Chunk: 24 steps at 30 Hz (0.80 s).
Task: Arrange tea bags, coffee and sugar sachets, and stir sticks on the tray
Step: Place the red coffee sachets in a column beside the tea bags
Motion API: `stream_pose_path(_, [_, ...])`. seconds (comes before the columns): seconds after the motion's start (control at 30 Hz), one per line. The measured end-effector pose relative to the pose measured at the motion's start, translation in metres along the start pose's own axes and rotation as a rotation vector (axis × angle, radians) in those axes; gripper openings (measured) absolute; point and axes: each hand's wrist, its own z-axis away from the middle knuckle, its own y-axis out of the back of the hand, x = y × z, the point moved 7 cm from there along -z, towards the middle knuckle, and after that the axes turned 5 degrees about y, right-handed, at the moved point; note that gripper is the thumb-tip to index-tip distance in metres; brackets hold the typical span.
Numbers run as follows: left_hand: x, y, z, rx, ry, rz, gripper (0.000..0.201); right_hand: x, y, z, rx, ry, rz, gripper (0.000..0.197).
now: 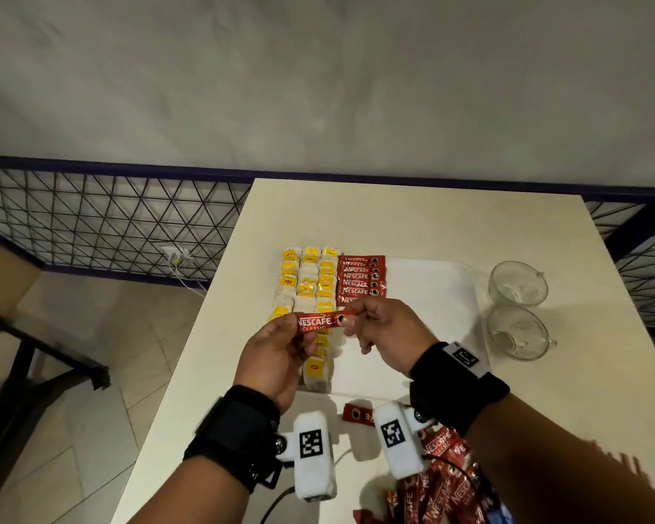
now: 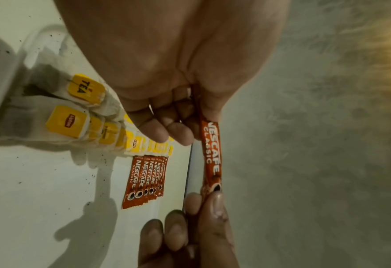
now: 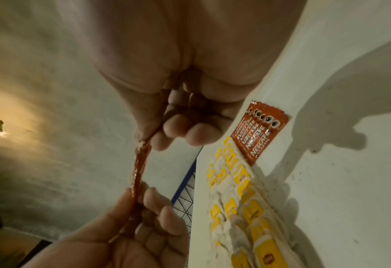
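Observation:
A red Nescafe coffee sachet [image 1: 320, 322] [image 2: 211, 156] [image 3: 139, 170] is stretched level in the air above the white tray [image 1: 439, 296]. My left hand [image 1: 280, 349] [image 2: 166, 116] pinches its left end and my right hand [image 1: 379, 327] [image 3: 178, 127] pinches its right end. On the tray lie rows of yellow-tagged tea bags [image 1: 311, 285] [image 2: 68, 121] [image 3: 242, 199] and, to their right, a stack of red coffee sachets [image 1: 360, 279] [image 2: 144, 179] [image 3: 258, 137]. The tray's right half is bare.
Two clear glass cups [image 1: 517, 283] [image 1: 518, 332] stand on the cream table [image 1: 413, 221] right of the tray. Loose coffee sachets [image 1: 443, 482] are piled at the table's near edge by my right wrist. A wire-mesh railing [image 1: 110, 217] runs behind the table.

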Motion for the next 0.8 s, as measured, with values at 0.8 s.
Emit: stream_pose_path(0.8, [-0.001,-0.017,0.001,-0.119,-0.072,-0.087,0.013,-0.002,-0.001,0.006,0.057,0.105,0.185,0.023])
